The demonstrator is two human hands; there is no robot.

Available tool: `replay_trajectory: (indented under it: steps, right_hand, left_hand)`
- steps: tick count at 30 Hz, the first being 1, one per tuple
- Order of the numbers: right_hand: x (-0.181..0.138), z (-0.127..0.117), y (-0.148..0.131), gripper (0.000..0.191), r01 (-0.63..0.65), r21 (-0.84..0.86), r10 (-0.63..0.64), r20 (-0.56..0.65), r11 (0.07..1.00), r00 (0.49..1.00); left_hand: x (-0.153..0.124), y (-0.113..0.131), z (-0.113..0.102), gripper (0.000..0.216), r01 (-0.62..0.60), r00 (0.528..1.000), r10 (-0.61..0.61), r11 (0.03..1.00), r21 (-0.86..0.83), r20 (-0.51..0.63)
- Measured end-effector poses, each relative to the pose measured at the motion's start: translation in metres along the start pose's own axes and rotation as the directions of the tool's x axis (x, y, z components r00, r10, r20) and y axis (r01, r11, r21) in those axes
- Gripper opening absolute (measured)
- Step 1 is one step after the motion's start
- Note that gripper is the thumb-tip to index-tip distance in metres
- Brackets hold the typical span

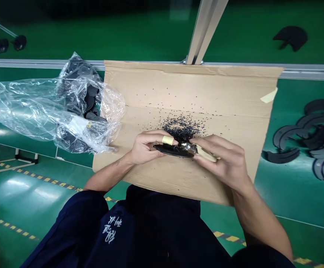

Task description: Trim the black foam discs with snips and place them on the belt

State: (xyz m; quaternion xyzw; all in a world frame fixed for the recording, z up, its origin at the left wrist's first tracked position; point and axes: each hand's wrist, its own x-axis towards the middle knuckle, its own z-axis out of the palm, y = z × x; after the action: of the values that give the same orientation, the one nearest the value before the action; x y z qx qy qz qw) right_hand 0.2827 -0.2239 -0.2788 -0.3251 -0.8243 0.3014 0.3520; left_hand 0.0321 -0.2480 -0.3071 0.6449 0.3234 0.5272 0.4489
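My left hand (146, 147) grips a thin, dark curved plastic part (171, 150) by its left end, with yellow tape round one finger. In my right hand (224, 158) is a pair of nippers (191, 147) with a shiny metal head and pale yellow handles. Their jaws meet the right end of the plastic part; whether they are closed on it I cannot tell. Just beyond both hands lies a heap of small black plastic bits (181, 128), scattered over a cardboard sheet (220, 93).
On the left, a clear plastic bag (39, 100) holds dark parts and overlaps the cardboard. Several dark curved parts (286, 136) lie piled on the green table at right. Beyond the metal rail (150, 64), an upright post (206, 33) rises, with another dark part (291, 37) behind.
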Motion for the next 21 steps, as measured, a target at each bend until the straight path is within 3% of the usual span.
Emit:
replay_trajectory:
  steps: [4,8,11,15,18,21]
  right_hand:
    - [0.002,0.000,0.003,0.029,-0.170,0.192,0.184,-0.061,0.967,0.981]
    - [0.001,0.012,-0.002,0.040,-0.198,0.375,0.227,-0.033,0.906,0.973]
    - [-0.002,0.025,-0.008,0.034,-0.235,0.394,0.269,-0.032,0.888,0.963]
    - [-0.005,0.034,-0.012,0.023,-0.277,0.345,0.312,-0.050,0.897,0.949]
    - [-0.002,0.027,-0.009,0.022,-0.248,0.385,0.234,0.083,0.889,0.969]
    - [0.002,0.012,-0.001,0.028,-0.251,0.335,0.199,0.184,0.908,0.963]
  left_hand:
    - [0.001,-0.001,-0.002,0.029,-0.023,1.000,0.023,0.999,0.024,-0.005]
    - [0.002,0.001,0.000,0.024,0.011,1.000,-0.012,0.998,0.060,0.006]
    - [0.000,0.002,0.005,0.026,0.063,0.998,-0.062,0.996,0.069,-0.025]
    - [-0.001,0.001,0.007,0.030,0.137,0.985,-0.148,0.983,-0.120,-0.091]
    - [0.000,0.002,0.005,0.032,0.151,0.980,-0.175,0.963,-0.222,-0.094]
    - [0.002,0.004,0.001,0.029,0.171,0.978,-0.186,0.974,-0.150,-0.098]
